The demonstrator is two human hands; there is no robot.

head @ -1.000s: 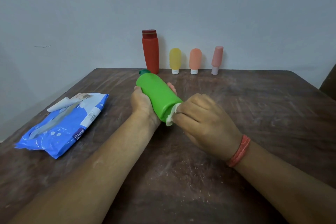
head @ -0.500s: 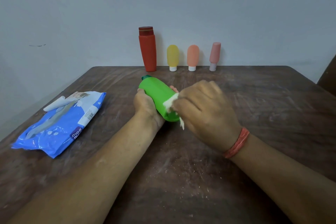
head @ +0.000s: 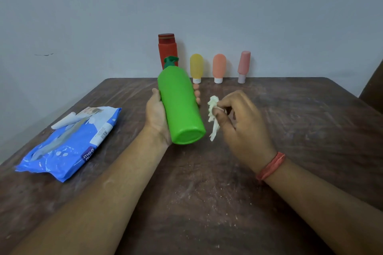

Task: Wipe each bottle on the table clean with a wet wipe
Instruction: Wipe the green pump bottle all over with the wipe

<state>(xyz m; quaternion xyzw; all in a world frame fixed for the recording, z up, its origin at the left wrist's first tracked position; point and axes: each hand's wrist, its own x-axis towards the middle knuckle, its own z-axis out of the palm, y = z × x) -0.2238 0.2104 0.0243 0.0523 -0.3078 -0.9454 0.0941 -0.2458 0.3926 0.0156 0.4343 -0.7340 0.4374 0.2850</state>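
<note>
My left hand (head: 154, 113) grips a green bottle (head: 179, 102) around its middle, tilted with its base toward me and its dark green cap pointing away. Just right of the bottle, my right hand (head: 241, 122) pinches a crumpled white wet wipe (head: 213, 117), which hangs a small gap away from the bottle. At the table's far edge, against the wall, stand a tall red bottle (head: 167, 49), a yellow bottle (head: 196, 67), an orange bottle (head: 219, 67) and a pink bottle (head: 243, 66).
A blue wet-wipe pack (head: 68, 143) lies on the left part of the dark wooden table (head: 207, 192), its flap peeled up. Dust and crumbs speckle the tabletop near me. A dark object edges in at the far right (head: 373, 87).
My left hand has raised and tipped the green bottle more upright. My right hand with the wipe has come off the bottle and moved to its right.
</note>
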